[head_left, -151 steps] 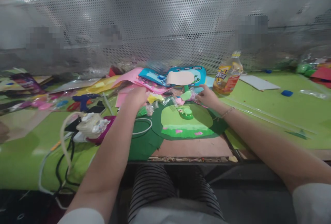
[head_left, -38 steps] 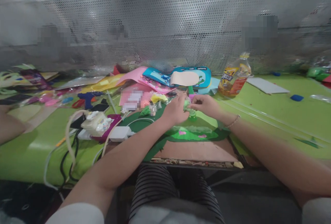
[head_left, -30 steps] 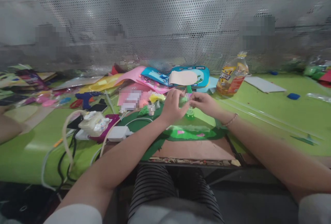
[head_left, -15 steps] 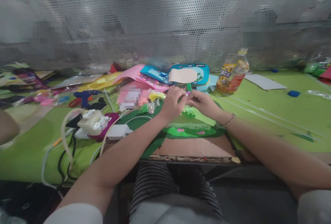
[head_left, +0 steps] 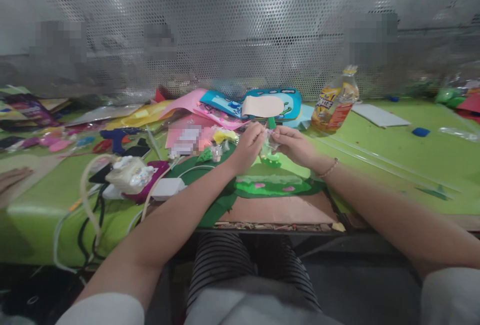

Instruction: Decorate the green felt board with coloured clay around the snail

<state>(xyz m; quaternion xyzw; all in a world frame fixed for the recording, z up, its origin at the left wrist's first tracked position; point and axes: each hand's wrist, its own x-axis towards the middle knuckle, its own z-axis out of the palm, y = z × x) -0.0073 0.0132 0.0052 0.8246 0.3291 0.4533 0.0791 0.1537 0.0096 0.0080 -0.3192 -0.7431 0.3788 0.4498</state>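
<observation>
Between my two hands is a small clear plastic wrapper (head_left: 269, 141), with something pale inside that I cannot make out. The fingers of my left hand (head_left: 250, 146) pinch one side of it, and my right hand (head_left: 294, 146) grips the other. Both hands are above a green board (head_left: 251, 166) with light and dark green layers. On the board, a bright green strip (head_left: 275, 188) carries pink patches. A small green piece (head_left: 270, 161) lies just below my fingers, partly covered by the wrapper.
A clear bottle (head_left: 335, 102) with a yellow label stands back right. Blue cutouts (head_left: 294, 105) lie behind my hands. To the left are a blue glue gun (head_left: 118, 139), a power strip (head_left: 142, 185) with cables, and another person's hand (head_left: 14, 179). White card (head_left: 380, 115) lies right.
My hands have drawn slightly apart, and the clear wrapper now shows between them. At the far left, another person's hand has come into view on the table. The view has shifted slightly.
</observation>
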